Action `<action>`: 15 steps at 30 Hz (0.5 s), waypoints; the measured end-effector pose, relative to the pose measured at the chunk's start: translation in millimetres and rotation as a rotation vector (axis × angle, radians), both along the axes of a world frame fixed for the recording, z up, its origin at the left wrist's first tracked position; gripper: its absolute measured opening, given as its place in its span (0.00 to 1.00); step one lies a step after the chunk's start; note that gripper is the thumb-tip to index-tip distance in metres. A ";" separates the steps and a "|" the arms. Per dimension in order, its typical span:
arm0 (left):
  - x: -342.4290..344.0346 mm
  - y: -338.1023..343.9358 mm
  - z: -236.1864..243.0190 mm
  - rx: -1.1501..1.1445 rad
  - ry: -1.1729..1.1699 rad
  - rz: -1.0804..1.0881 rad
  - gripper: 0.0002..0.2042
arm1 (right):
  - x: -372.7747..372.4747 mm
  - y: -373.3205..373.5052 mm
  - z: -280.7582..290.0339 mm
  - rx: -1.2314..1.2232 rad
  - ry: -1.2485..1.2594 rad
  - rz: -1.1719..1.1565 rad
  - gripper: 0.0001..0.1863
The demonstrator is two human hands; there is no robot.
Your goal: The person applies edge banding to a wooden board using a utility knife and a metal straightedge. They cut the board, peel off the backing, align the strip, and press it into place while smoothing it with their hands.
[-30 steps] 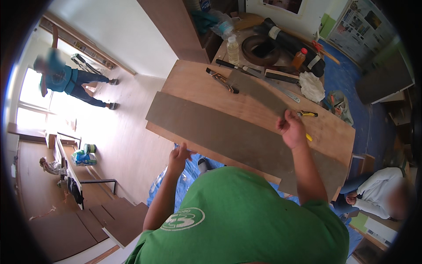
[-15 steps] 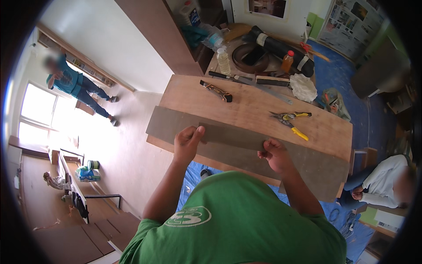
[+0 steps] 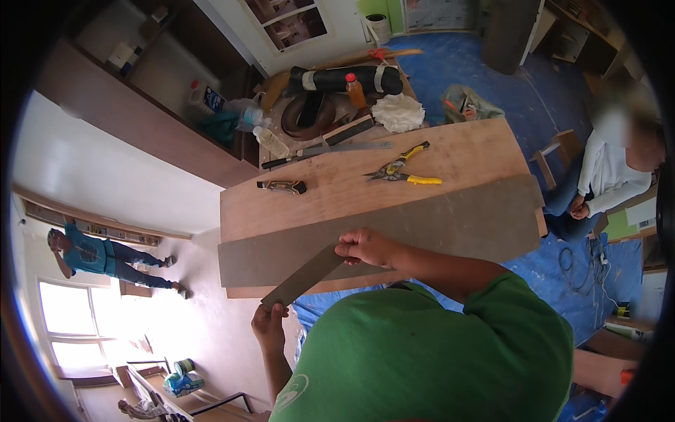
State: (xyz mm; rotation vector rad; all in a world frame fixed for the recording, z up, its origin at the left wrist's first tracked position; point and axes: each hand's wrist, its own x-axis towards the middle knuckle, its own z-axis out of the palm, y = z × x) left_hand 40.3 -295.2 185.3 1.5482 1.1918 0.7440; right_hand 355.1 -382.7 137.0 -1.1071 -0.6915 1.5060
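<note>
Between my two hands a thin grey-brown strip is held at a slant. My left hand pinches its lower left end, just off the near edge of the table. At the upper right end, the fingers of my right hand are closed on the strip, above a long grey-brown sheet. That sheet lies along the near side of the wooden tabletop. Beyond it rest yellow-handled snips, their handles apart, and a utility knife.
Behind the tabletop stand an orange bottle, a clear bottle, a black roll and a crumpled white cloth. A person in white sits at the right. Another person stands far left. Blue sheeting covers the floor.
My view has turned to the right. The strip has gone from nearly level over the long sheet to a steep slant, its left end drawn toward me past the table edge. Both hands still hold it.
</note>
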 end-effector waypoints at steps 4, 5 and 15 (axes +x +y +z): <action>-20.8 -10.1 -4.8 -0.025 -0.009 -0.080 0.08 | -13.6 -20.7 7.2 0.050 -0.100 0.007 0.16; -25.5 -13.2 -6.3 -0.026 -0.015 -0.083 0.08 | -18.6 -27.8 12.2 0.031 -0.118 0.009 0.16; -67.9 -61.4 -17.3 -0.170 -0.433 0.000 0.06 | -91.3 -124.5 39.7 -0.001 -0.614 0.344 0.19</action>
